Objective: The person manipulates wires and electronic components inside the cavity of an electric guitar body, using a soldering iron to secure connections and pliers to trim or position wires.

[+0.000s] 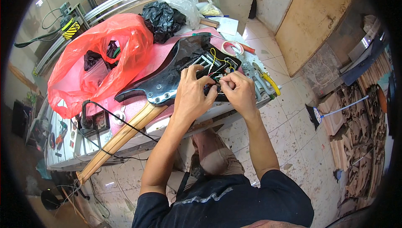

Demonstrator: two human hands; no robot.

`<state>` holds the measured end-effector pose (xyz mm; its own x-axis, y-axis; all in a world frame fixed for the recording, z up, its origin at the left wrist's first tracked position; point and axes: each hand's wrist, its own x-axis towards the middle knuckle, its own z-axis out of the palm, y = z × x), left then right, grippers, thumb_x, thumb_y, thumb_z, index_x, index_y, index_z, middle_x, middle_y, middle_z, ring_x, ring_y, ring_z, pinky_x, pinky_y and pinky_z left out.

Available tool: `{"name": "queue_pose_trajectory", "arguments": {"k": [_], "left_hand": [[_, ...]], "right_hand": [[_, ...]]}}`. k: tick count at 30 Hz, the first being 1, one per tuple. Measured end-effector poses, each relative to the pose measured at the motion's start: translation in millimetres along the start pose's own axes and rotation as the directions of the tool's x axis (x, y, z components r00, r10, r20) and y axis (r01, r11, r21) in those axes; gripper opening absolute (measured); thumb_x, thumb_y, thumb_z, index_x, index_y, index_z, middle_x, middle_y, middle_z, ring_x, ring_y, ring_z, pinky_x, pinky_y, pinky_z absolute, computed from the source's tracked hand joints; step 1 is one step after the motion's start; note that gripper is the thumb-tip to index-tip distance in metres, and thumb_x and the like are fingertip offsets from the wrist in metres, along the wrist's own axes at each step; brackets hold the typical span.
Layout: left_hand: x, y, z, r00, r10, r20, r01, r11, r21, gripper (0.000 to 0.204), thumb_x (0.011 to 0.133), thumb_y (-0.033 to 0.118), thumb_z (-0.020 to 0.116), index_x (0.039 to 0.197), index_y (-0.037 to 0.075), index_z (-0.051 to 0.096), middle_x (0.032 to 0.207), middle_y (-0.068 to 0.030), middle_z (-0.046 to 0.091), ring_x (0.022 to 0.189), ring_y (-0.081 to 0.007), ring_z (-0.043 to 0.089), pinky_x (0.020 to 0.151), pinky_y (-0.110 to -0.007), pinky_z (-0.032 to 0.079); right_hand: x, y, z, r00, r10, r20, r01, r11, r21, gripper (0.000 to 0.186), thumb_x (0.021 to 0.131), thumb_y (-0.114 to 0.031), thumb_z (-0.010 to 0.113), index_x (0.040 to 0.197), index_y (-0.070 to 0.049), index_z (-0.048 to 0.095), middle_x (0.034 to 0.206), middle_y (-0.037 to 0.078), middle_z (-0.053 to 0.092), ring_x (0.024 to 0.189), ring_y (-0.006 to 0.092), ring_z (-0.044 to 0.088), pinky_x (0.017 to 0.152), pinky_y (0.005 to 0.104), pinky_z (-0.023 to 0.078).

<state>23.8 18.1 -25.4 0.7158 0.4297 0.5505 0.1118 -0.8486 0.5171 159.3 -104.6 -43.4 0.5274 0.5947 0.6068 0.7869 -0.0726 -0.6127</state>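
A black electric guitar body (180, 66) lies back side up on the pink-covered bench, its pale wooden neck (121, 140) pointing toward the lower left. Thin wires, including a yellow wire (214, 56) and green ones, rise from its open cavity. Over the cavity's near side, my left hand (192, 91) is closed with thumb and fingers together; what they pinch is hidden. Close beside it, my right hand (239, 91) pinches a thin wire between thumb and forefinger. Both hands cover part of the cavity.
An open red plastic bag (125, 31) sits left of the guitar. A black bag (163, 20) lies behind. Yellow-handled pliers (270, 83) and a tape roll (231, 48) are at the right end. A black cable (121, 123) crosses the neck. Wood pieces (356, 144) are stacked far right.
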Motion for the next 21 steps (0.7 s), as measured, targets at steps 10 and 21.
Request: {"name": "queue_pose_trajectory", "arguments": {"k": [10, 21], "left_hand": [[-0.1, -3.4, 0.5, 1.000, 0.014, -0.024, -0.014, 1.000, -0.003, 0.019, 0.082, 0.019, 0.077, 0.095, 0.006, 0.081, 0.127, -0.0203, 0.062, 0.119, -0.0382, 0.057, 0.101, -0.045, 0.049], [-1.5, -4.8, 2.0, 1.000, -0.007, -0.022, 0.007, 1.000, -0.030, 0.018, 0.079, 0.017, 0.075, 0.092, 0.005, 0.080, 0.124, -0.0200, 0.061, 0.116, -0.0387, 0.056, 0.100, -0.046, 0.049]], "right_hand": [[-1.2, 4.9, 2.7, 0.999, 0.029, -0.013, -0.028, 0.998, 0.048, 0.008, 0.081, -0.003, 0.077, 0.083, -0.001, 0.070, 0.068, 0.008, 0.058, 0.054, 0.0205, 0.053, 0.053, 0.0366, 0.043], [-1.6, 4.9, 3.3, 0.995, 0.099, -0.015, -0.098, 0.990, 0.101, 0.008, 0.078, 0.000, 0.076, 0.085, 0.002, 0.073, 0.065, 0.006, 0.056, 0.055, 0.0126, 0.049, 0.054, 0.0315, 0.041]]}}
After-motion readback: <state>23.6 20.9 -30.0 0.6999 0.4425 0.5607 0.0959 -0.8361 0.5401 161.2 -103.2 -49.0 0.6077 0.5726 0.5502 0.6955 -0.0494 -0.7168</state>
